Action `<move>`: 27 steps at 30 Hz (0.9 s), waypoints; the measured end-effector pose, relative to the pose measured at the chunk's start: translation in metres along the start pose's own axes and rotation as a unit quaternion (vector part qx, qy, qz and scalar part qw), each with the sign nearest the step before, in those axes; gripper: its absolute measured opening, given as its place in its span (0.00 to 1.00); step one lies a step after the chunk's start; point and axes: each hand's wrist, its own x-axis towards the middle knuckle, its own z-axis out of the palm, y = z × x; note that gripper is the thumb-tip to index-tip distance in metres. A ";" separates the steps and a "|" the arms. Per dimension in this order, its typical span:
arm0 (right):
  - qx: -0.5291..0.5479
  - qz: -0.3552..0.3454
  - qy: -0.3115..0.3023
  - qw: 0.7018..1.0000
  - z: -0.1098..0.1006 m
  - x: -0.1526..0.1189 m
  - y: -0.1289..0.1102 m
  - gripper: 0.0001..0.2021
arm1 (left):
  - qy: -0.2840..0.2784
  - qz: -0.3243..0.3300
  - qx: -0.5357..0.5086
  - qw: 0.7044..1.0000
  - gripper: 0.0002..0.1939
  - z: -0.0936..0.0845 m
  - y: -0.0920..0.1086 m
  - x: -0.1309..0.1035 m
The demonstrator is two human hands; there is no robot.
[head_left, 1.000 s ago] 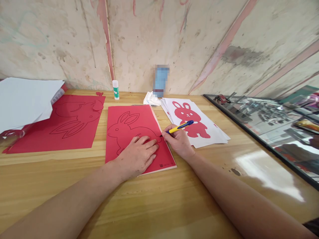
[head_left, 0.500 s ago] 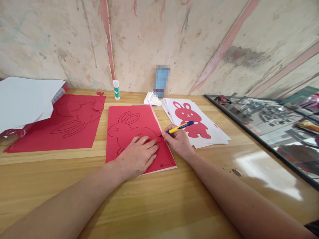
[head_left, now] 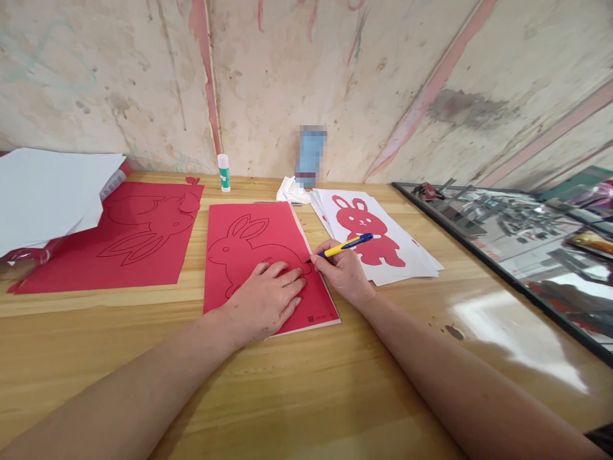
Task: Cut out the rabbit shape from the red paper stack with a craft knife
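Observation:
My right hand [head_left: 342, 271] is closed in a writing grip round a slim yellow-and-blue pen-shaped tool [head_left: 345, 245]. Its dark tip meets the red paper [head_left: 278, 223] by the tail of an outlined rabbit [head_left: 244, 246]; whether it ends in a nib or a blade is too small to tell. Spread flat over the lower part of that sheet, my left hand [head_left: 271, 297] covers some of the rabbit's body. Its fingertips lie just left of the tool's tip. A pale backing edge shows along the right and bottom of the paper.
To the left lies another red sheet [head_left: 143, 255] with a rabbit outline, partly under white papers [head_left: 48, 191]. A glue stick [head_left: 223, 172] and crumpled tissue [head_left: 292, 190] stand near the wall. At right are a red rabbit cutout [head_left: 361, 223] on white sheets and a dark-framed glass panel [head_left: 479, 255].
Hardly anything differs. Both hands keep their places, and the tool's tip remains at the rabbit's tail.

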 end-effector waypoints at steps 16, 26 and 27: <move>0.007 -0.001 -0.027 1.000 0.000 0.001 -0.001 0.07 | -0.012 -0.003 -0.001 1.000 0.18 -0.002 0.001 0.000; 0.002 0.004 -0.028 1.000 -0.001 0.001 -0.002 0.08 | -0.012 -0.002 -0.003 1.000 0.19 -0.003 0.002 0.000; 0.002 0.004 -0.029 1.000 -0.001 0.001 -0.002 0.08 | -0.011 -0.002 -0.003 1.000 0.18 -0.003 0.001 0.000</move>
